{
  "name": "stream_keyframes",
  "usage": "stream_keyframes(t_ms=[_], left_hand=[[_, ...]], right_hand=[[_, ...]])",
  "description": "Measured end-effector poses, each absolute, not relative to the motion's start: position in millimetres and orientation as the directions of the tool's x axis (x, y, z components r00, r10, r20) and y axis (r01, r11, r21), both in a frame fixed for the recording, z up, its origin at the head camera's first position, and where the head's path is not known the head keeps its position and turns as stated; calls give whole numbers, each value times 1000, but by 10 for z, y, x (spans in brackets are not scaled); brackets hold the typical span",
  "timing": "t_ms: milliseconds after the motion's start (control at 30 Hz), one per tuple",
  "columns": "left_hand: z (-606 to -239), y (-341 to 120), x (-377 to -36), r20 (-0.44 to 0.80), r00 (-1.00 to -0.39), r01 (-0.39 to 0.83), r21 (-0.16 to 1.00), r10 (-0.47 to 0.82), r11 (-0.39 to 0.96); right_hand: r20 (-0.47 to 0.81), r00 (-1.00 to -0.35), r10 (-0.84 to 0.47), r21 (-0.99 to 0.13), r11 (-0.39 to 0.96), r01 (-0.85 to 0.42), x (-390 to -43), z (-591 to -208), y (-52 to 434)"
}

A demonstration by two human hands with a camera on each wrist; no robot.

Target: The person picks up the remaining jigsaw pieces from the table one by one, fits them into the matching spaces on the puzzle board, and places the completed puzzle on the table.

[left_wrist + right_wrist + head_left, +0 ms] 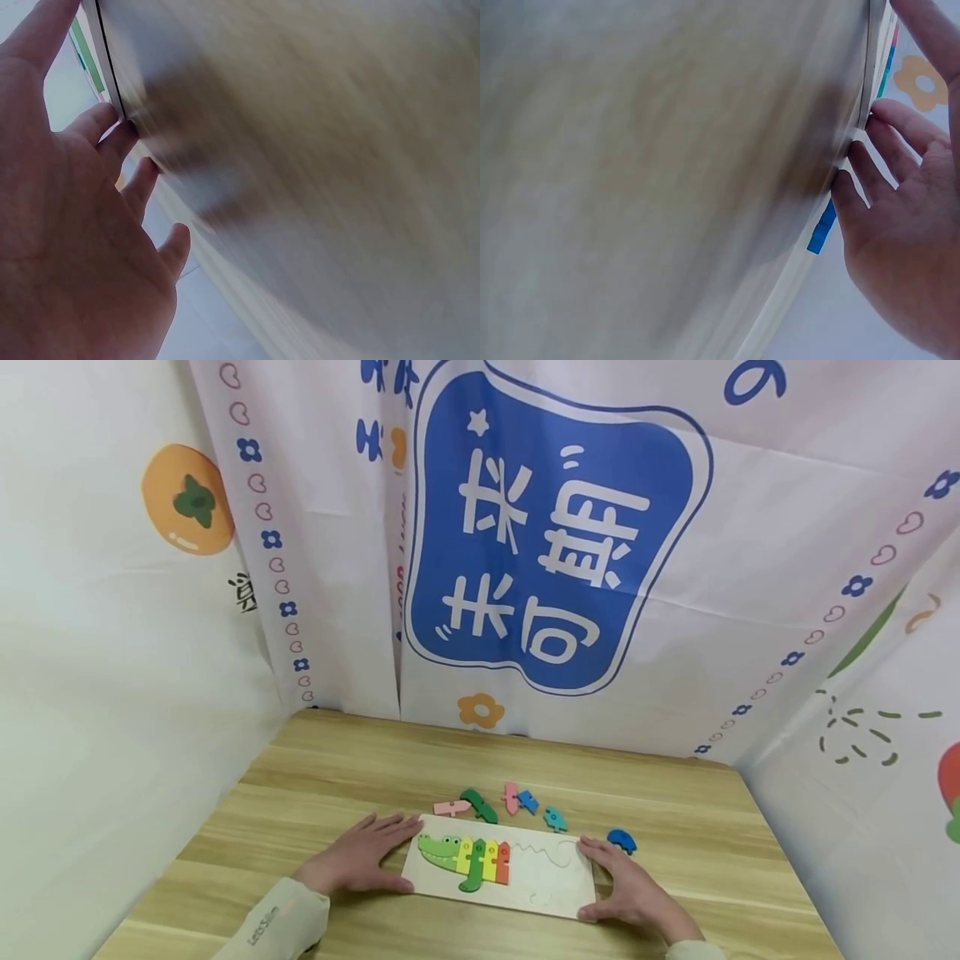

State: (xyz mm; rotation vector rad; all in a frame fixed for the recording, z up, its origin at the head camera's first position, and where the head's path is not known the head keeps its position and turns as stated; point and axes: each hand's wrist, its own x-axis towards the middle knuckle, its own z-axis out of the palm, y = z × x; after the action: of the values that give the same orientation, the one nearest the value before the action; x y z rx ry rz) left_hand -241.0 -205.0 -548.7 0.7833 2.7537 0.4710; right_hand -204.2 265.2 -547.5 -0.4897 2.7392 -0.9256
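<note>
A pale wooden puzzle board lies flat before me. Its left half holds a green crocodile head, yellow, green and red body pieces, and a green leg; thin outlines mark the bare right half. My left hand rests at the board's left end, thumb by the near corner and spread fingers at the far one. At the opposite end, my right hand touches the corners the same way. In the wrist views, the fingertips of the left hand and right hand meet the board's edge.
Loose puzzle pieces lie behind the board: a pink piece, a green piece, another pink, a blue and a teal one. A dark blue piece sits beyond my right hand. Printed cloth surrounds the wooden table.
</note>
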Motion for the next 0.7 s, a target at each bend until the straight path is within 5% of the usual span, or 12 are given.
stream_keyframes(t_ms=[267,700], left_hand=[[-5456,-2052,-2399,-137,-830,454,396,541,798],[-5346,-1586,-2724,108,-916,399,351,387,847]], right_hand=[[-102,-928,-358,-616,756,-224,-2041,-5461,2617],[-124,-934,-335,-610,768,-195,-2056,-5448,2595]])
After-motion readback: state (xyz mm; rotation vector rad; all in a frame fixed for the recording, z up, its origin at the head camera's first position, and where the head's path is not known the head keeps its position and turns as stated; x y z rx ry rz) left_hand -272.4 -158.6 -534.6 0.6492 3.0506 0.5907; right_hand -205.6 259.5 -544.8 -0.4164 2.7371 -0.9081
